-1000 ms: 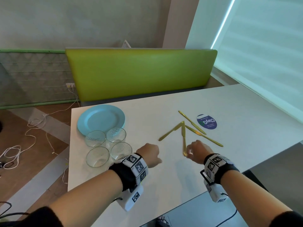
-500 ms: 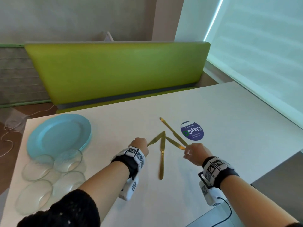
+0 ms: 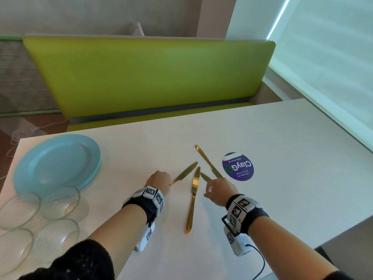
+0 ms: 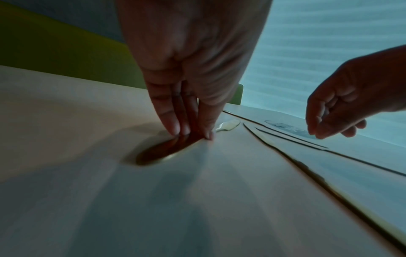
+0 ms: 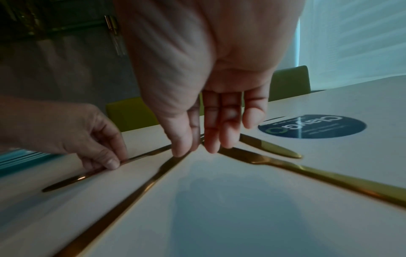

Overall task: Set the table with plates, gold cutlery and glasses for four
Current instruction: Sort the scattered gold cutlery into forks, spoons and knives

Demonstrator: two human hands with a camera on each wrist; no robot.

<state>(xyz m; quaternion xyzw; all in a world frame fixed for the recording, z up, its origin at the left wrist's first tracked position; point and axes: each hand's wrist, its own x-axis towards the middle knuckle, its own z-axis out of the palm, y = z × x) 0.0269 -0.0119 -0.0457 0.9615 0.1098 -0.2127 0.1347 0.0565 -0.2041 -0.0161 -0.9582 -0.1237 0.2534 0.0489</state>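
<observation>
White table (image 3: 282, 138), frame centre: our left hand (image 3: 159, 181) pinches a gold knife (image 3: 184, 175); right hand (image 3: 219, 189), fingers loose, holds nothing. Next: lift, carry to a place.

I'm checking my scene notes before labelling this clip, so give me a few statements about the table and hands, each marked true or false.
1. Four gold knives lie on the white table. True.
2. The blue plates are laid out at four seats. False: they sit in one stack at the left.
3. The left hand pinches a knife handle. True.
4. The glasses stand on the purple sticker. False: they cluster beside the plates.
5. The right hand holds a glass. False: its fingers hang over the knives.
</observation>
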